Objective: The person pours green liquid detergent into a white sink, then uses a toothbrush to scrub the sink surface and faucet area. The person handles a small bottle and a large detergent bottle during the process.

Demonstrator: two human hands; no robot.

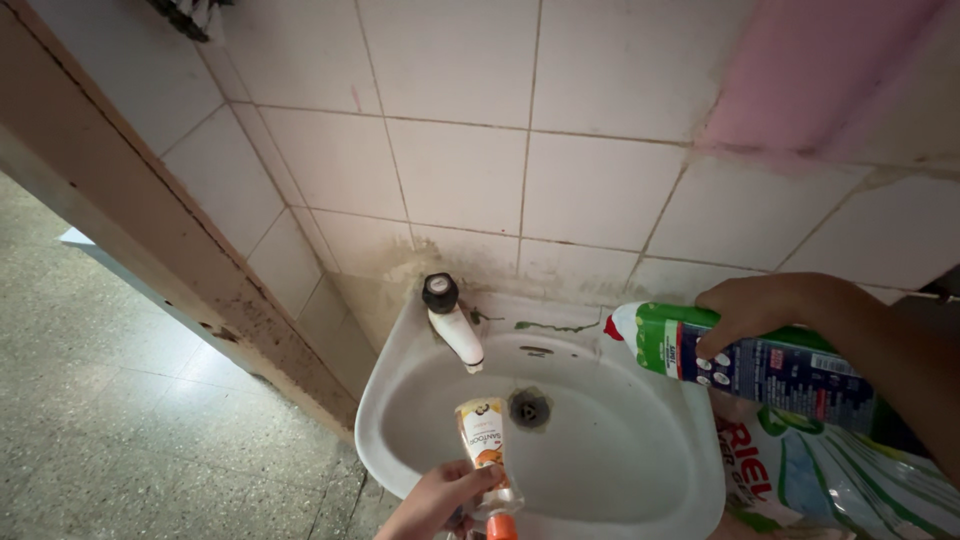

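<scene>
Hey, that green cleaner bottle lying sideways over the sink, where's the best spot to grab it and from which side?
Likely best around the middle of its body, from above. The green cleaner bottle lies roughly level over the right edge of the white sink, its white neck with the red tip pointing left at the basin. The right hand already wraps it there from above, leaving the nozzle free. The left hand holds a small tube.

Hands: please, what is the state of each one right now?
Left hand: closed on a small tube with an orange cap, over the sink.
Right hand: closed on a green and blue cleaner bottle.
</scene>
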